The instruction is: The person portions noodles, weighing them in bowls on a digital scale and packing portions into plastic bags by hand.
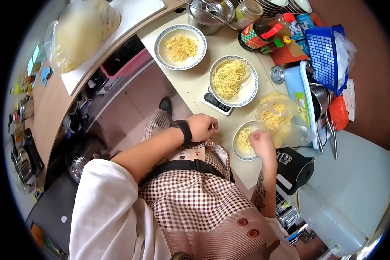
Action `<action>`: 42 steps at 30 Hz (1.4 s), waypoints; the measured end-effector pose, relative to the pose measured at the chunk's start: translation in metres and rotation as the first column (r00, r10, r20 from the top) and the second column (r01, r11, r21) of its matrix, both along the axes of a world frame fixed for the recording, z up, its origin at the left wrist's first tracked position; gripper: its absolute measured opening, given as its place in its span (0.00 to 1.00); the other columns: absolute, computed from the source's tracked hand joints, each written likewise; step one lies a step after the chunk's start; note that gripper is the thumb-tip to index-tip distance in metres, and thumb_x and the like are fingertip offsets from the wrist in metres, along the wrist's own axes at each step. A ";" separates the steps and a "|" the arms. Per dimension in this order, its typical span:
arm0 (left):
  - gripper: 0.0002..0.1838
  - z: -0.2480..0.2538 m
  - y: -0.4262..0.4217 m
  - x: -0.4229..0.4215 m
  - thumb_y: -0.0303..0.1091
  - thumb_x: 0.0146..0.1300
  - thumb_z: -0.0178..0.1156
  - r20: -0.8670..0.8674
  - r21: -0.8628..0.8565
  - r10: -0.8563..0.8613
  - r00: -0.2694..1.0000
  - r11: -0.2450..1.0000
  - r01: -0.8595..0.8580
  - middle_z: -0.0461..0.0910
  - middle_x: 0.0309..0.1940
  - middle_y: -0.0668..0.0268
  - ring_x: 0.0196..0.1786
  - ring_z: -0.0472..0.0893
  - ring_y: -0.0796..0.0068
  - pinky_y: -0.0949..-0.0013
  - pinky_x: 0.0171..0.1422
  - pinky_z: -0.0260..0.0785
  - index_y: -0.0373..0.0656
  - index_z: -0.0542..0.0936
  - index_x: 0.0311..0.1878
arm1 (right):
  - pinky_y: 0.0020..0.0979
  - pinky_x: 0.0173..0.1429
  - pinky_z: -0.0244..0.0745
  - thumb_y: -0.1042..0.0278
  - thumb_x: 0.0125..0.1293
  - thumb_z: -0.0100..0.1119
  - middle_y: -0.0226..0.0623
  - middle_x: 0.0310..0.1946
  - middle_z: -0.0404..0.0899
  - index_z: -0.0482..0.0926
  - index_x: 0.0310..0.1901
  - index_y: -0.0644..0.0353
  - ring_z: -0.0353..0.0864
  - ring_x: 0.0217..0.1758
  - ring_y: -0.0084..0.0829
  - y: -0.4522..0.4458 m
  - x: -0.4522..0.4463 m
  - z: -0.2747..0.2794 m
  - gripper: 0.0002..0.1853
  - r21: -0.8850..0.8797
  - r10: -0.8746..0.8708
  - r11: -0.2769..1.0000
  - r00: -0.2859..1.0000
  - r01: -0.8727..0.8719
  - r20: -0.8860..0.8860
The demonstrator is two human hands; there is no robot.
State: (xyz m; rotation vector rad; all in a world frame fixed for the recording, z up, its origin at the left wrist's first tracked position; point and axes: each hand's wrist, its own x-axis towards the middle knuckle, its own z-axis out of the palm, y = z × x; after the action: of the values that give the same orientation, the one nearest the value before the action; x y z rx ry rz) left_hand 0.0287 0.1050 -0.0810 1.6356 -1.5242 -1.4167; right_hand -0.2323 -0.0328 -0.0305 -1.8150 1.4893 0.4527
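Observation:
My left hand, with a black watch on its wrist, is at the counter's edge, its fingers curled with nothing visible in them. Over the right rim of a small bowl is my right hand, closed and blurred; what it pinches is hidden. Yellow noodles lie in that bowl. A clear bag of noodles lies beside it. A larger bowl, heaped with noodles, sits on a digital scale. Another patterned bowl farther back holds fewer noodles.
A lidded metal pot, sauce bottles and stacked bowls line the back. At right stand a blue basket, a light blue container with metal utensils, and a black kettle. A large bag sits on the left table.

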 end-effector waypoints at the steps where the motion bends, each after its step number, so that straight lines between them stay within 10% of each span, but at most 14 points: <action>1: 0.11 0.000 -0.001 0.002 0.35 0.62 0.61 0.013 -0.008 -0.013 1.000 1.000 0.013 0.87 0.34 0.56 0.39 0.86 0.57 0.60 0.49 0.78 0.41 0.85 0.44 | 0.41 0.56 0.77 0.58 0.58 0.69 0.48 0.44 0.83 0.80 0.52 0.65 0.84 0.47 0.46 0.007 -0.015 -0.018 0.23 0.040 0.092 0.995 0.984 -0.086 -0.154; 5: 0.11 0.004 -0.001 0.008 0.37 0.63 0.62 0.036 0.039 -0.074 0.997 0.997 0.073 0.87 0.34 0.56 0.38 0.86 0.57 0.60 0.49 0.78 0.42 0.85 0.44 | 0.41 0.63 0.72 0.62 0.53 0.71 0.54 0.66 0.64 0.72 0.64 0.59 0.73 0.63 0.52 0.051 -0.032 -0.071 0.35 -0.377 0.062 0.920 0.990 -0.107 -0.128; 9: 0.11 -0.002 -0.001 0.006 0.37 0.63 0.62 0.079 0.022 -0.134 0.988 0.991 0.132 0.86 0.34 0.55 0.38 0.86 0.57 0.60 0.49 0.78 0.42 0.85 0.43 | 0.38 0.60 0.73 0.79 0.56 0.63 0.49 0.54 0.76 0.74 0.60 0.63 0.80 0.55 0.46 0.061 -0.045 -0.098 0.27 -0.393 0.096 0.916 0.995 -0.087 0.002; 12: 0.11 -0.006 -0.002 0.004 0.37 0.63 0.62 0.076 -0.003 -0.152 0.985 0.988 0.152 0.86 0.34 0.55 0.38 0.86 0.56 0.60 0.48 0.78 0.42 0.85 0.43 | 0.34 0.59 0.75 0.83 0.58 0.58 0.46 0.50 0.82 0.76 0.57 0.65 0.83 0.51 0.37 0.062 -0.059 -0.105 0.22 -0.226 -0.168 0.946 0.949 0.231 0.268; 15: 0.11 -0.003 -0.004 0.007 0.37 0.62 0.62 0.072 -0.007 -0.151 0.986 0.988 0.152 0.86 0.35 0.54 0.39 0.86 0.55 0.60 0.48 0.78 0.42 0.85 0.43 | 0.33 0.58 0.76 0.86 0.60 0.54 0.42 0.48 0.83 0.76 0.56 0.66 0.83 0.52 0.34 0.056 -0.046 -0.056 0.21 0.448 -0.695 0.714 0.467 0.538 0.546; 22: 0.12 -0.009 0.000 0.008 0.38 0.61 0.63 0.083 0.032 -0.143 0.986 0.989 0.141 0.86 0.36 0.54 0.38 0.86 0.54 0.59 0.48 0.78 0.42 0.85 0.43 | 0.33 0.55 0.79 0.83 0.64 0.52 0.40 0.51 0.80 0.72 0.59 0.69 0.82 0.49 0.30 0.001 0.038 0.046 0.20 0.536 -0.652 0.715 0.151 0.450 0.743; 25: 0.12 -0.011 0.009 0.007 0.39 0.61 0.64 0.083 0.036 -0.125 0.989 0.992 0.122 0.86 0.35 0.54 0.39 0.86 0.55 0.59 0.49 0.78 0.43 0.85 0.43 | 0.34 0.52 0.80 0.78 0.67 0.56 0.40 0.51 0.80 0.71 0.59 0.68 0.81 0.49 0.30 -0.025 0.075 0.053 0.19 0.507 -0.616 0.743 0.152 0.436 0.773; 28: 0.12 -0.006 0.009 0.008 0.40 0.61 0.64 0.071 0.069 -0.111 0.991 0.992 0.106 0.86 0.35 0.55 0.40 0.85 0.55 0.59 0.49 0.78 0.44 0.85 0.43 | 0.33 0.50 0.81 0.72 0.70 0.58 0.41 0.50 0.80 0.71 0.60 0.67 0.81 0.49 0.31 -0.040 0.111 0.053 0.19 0.212 -0.465 0.865 0.567 0.455 0.680; 35: 0.11 0.000 0.010 0.018 0.39 0.62 0.62 0.062 0.069 -0.036 0.997 0.997 0.031 0.86 0.35 0.56 0.40 0.86 0.57 0.59 0.50 0.78 0.45 0.85 0.43 | 0.27 0.52 0.78 0.67 0.72 0.58 0.42 0.43 0.85 0.81 0.48 0.71 0.84 0.47 0.27 -0.033 0.048 0.049 0.13 -0.300 -0.120 0.893 0.818 0.336 0.562; 38: 0.11 -0.008 0.007 0.012 0.38 0.62 0.62 0.048 0.060 -0.049 0.998 0.997 0.046 0.86 0.35 0.56 0.40 0.86 0.57 0.59 0.49 0.78 0.45 0.85 0.43 | 0.39 0.46 0.78 0.65 0.70 0.58 0.51 0.39 0.86 0.83 0.42 0.69 0.87 0.44 0.41 -0.050 0.008 0.065 0.13 -0.497 -0.124 0.829 0.950 0.258 0.287; 42: 0.10 -0.005 -0.007 -0.008 0.37 0.62 0.62 0.019 0.019 -0.109 0.994 0.994 0.109 0.87 0.35 0.57 0.39 0.86 0.57 0.59 0.49 0.78 0.43 0.85 0.42 | 0.47 0.48 0.78 0.68 0.68 0.53 0.55 0.37 0.84 0.83 0.39 0.68 0.84 0.43 0.53 -0.084 -0.059 0.025 0.12 -0.560 0.216 0.780 0.961 -0.278 -0.174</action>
State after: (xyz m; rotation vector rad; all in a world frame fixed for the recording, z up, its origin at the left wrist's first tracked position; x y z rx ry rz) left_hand 0.0204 0.0981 -0.0856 1.6031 -1.6394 -1.4784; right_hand -0.2917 -0.1163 -0.0057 -2.5273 1.5733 0.2190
